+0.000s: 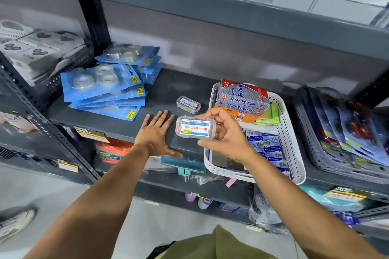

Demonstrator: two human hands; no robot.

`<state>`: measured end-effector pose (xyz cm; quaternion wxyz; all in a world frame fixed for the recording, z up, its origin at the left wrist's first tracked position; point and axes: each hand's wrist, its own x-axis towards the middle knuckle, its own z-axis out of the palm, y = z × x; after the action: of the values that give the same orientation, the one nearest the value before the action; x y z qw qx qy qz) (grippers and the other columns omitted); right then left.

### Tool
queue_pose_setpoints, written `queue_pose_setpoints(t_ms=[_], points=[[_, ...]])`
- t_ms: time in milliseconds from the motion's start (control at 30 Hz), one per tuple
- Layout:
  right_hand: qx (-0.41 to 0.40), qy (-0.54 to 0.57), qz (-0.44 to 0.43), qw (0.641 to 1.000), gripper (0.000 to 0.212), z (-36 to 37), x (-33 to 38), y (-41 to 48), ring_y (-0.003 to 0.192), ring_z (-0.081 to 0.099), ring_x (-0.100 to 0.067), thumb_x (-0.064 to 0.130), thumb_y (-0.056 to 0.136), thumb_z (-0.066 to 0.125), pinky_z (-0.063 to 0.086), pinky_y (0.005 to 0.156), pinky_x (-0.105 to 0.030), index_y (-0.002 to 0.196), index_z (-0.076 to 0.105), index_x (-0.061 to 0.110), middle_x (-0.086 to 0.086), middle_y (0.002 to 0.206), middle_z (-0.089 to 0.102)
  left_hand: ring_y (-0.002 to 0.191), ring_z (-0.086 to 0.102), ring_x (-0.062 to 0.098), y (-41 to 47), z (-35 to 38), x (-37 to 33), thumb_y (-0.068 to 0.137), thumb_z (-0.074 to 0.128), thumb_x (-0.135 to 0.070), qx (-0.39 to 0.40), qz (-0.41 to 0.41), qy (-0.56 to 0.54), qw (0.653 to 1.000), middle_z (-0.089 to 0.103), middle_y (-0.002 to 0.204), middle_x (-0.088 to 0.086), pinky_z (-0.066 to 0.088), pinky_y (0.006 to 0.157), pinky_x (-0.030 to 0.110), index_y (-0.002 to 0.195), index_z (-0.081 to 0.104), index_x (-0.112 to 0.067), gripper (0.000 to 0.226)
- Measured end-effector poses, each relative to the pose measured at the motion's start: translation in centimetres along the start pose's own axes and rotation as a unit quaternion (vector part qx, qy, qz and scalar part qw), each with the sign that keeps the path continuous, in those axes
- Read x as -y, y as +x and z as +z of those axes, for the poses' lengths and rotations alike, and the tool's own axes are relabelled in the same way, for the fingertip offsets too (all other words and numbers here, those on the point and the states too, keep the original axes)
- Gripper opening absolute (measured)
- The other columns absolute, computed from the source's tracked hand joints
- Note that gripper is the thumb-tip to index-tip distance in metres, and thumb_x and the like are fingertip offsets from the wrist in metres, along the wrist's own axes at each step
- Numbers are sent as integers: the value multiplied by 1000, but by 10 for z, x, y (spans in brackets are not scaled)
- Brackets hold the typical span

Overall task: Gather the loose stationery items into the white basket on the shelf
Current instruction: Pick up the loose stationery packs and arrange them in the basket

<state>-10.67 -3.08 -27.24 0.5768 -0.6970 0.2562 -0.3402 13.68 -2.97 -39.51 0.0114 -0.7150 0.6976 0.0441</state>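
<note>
Grey steel shelving (172,88) carried the stock. My right hand (226,132) had its grip closed around a clear gem-clip box (195,127), thumb beneath and fingers above, held just at the 9 o'clock rim of the white basket (291,132). My left hand (156,133) lay flat and open, holding nothing. I judged the correct procedure was: carry the box toward 3 o'clock, lower into the bare corner, release level. A second clip box (188,104) remained loose at 12 o'clock.

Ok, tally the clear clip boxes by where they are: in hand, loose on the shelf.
In the right hand: 1 clip box
Loose on the shelf: 1 clip box
Total: 2
</note>
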Motion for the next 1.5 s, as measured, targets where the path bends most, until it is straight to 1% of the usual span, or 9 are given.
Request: queue_pose_setpoints(t_ms=[233, 433, 733, 933, 1100, 1167, 1233, 1333, 1500], points=[[-5, 27, -5, 1000, 62, -7, 2, -6, 100, 65, -14, -9, 65, 75, 56, 79, -25, 117, 53, 18, 0, 113, 66, 147, -16, 15, -1, 0, 0, 36, 24, -107, -7, 1, -7, 1000, -15, 161, -5, -11, 119, 48, 150, -16, -29, 143], [-87, 75, 42, 993, 14, -15, -1, -15, 71, 73, -19, 16, 78, 74, 60, 63, -24, 91, 67, 17, -3, 81, 75, 148, -14, 14, -2, -1, 0, 33, 24, -108, -14, 1, -13, 1000, -12, 162, -6, -13, 119, 46, 151, -13, -30, 146], [-231, 13, 223, 947, 59, -29, 3, -32, 39, 65, -21, 56, 75, 59, 50, 33, -23, 72, 64, -2, -16, 48, 66, 147, -14, 14, -4, -5, -2, 33, 27, -106, -4, -5, -16, 1000, -15, 161, -6, -14, 119, 45, 151, -14, -31, 145], [-248, 65, 312, 915, 43, -42, 4, -42, 43, 67, -18, 46, 85, 62, 53, 39, -21, 78, 61, 3, -15, 51, 68, 147, -15, 12, -4, -8, -3, 36, 36, -104, 5, -11, -20, 1000, -15, 161, -6, -10, 120, 46, 150, -13, -30, 145], [-257, 87, 306, 913, 18, -55, -2, -51, 53, 71, -14, 5, 77, 74, 56, 49, -17, 86, 65, -8, -16, 74, 71, 147, -14, 13, -5, -10, -4, 37, 38, -103, 2, -6, -23, 1000, -13, 162, -5, -10, 120, 46, 152, -10, -29, 145], [-267, 19, 291, 918, 15, -56, -6, -53, 50, 70, -13, 5, 74, 78, 56, 47, -19, 76, 64, -1, -12, 64, 70, 148, -13, 13, -5, -10, -4, 37, 39, -103, 1, -6, -24, 1000, -13, 162, -5, -10, 120, 46, 152, -10, -29, 144], [-262, -213, 255, 906, 22, -55, -12, -53, 48, 66, -9, 22, 72, 81, 56, 49, -23, 67, 62, 12, 0, 53, 67, 148, -13, 13, -5, -10, -4, 38, 39, -102, 2, -8, -25, 1000, -13, 162, -5, -10, 120, 46, 152, -9, -30, 144], [-187, -561, 157, 791, 34, -50, -17, -53, 65, 62, -15, 56, 68, 70, 54, 60, -28, 70, 58, 25, 4, 76, 64, 148, -14, 13, -5, -10, -4, 37, 37, -103, 5, -9, -18, 1000, -14, 161, -5, -10, 120, 46, 152, -11, -30, 144], [-82, -680, 68, 725, 41, -44, -26, -37, 94, 61, -21, 54, 75, 64, 52, 62, -32, 93, 55, 18, 0, 98, 64, 147, -16, 12, -4, -9, -3, 36, 32, -105, 6, -11, -11, 1000, -16, 161, -6, -11, 120, 46, 151, -13, -30, 145]])
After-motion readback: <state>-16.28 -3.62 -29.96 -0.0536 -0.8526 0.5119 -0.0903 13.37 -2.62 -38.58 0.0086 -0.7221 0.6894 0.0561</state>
